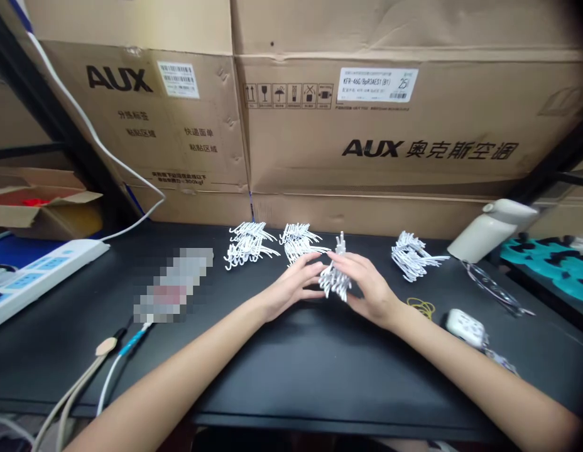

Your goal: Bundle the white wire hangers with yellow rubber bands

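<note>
A bundle of white hooks (336, 280) stands on the black table between my two hands. My right hand (369, 285) curves round the bundle's right side, thumb and fingers against it. At its left side is my left hand (295, 285), fingers apart, fingertips close to the hooks; whether they touch is unclear. Behind my left hand lies another pile of white hooks (298, 238), partly hidden by the fingers. Farther left rests a similar pile (249, 245), and a further one (414, 256) sits to the right.
Yellow rubber bands (421, 307), a white earphone case (465, 328), glasses (494, 290) and a pale bottle (489, 229) are at right. A blurred-out device (173, 285) and a power strip (41, 279) lie left. Cardboard boxes (291, 157) line the back.
</note>
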Demonstrator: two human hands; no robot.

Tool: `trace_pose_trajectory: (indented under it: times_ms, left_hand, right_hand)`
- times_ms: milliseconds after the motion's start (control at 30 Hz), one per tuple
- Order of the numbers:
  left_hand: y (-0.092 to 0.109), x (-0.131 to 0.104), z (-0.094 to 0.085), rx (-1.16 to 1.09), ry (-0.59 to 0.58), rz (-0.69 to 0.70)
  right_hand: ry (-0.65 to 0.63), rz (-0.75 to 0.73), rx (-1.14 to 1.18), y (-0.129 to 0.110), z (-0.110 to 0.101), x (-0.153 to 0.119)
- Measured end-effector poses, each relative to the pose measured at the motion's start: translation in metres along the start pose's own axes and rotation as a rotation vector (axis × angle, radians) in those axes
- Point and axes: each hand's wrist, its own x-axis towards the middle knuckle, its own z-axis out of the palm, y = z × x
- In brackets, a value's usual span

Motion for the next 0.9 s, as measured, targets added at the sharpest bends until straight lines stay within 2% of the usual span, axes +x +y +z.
trace_pose_trajectory:
  times_ms: [33,100,167,233,300,367,433,467,633,767,900]
  left_hand:
    - [0.001,-0.002,0.001,-0.04,-0.106,-0.046]
    - [0.001,-0.005,0.004,-0.029,-0.212,-0.114]
    - [-0.001,-0.007,0.008,-0.028,-0.201,-0.155]
    - [-0.003,-0.008,0.01,-0.09,-0.151,-0.165]
    - [-0.003,-0.007,0.01,-0.16,-0.113,-0.148]
    - [-0.001,-0.006,0.007,-0.174,-0.104,-0.137]
    - [0.0,-0.006,0.004,-0.136,-0.1,-0.141]
    - [0.0,-0.006,0.004,-0.109,-0.091,-0.147]
    - [-0.006,-0.004,0.008,-0.009,-0.002,-0.11]
    - [-0.009,-0.002,0.014,0.089,0.1,0.054]
    - [-0.011,0.0,0.013,0.205,0.135,0.152]
  right_hand:
    - [-0.004,-0.067,-0.004,-0.007,0.002,0.001]
    - [-0.041,-0.148,-0.018,-0.018,0.005,0.0]
    - [-0.082,-0.15,0.008,-0.024,0.008,-0.002]
    - [-0.058,-0.048,0.094,-0.025,0.01,-0.005]
    - [0.063,0.107,0.196,-0.023,0.01,-0.007]
    - [0.241,0.219,0.253,-0.022,0.008,-0.007]
    - [0.36,0.249,0.24,-0.023,0.005,-0.006]
    - [0.37,0.26,0.22,-0.025,0.004,-0.004]
    - [0.194,0.372,0.272,-0.039,0.007,0.002]
    - [0.227,0.514,0.43,-0.042,0.016,0.001]
    - [0.165,0.563,0.458,-0.042,0.018,0.001]
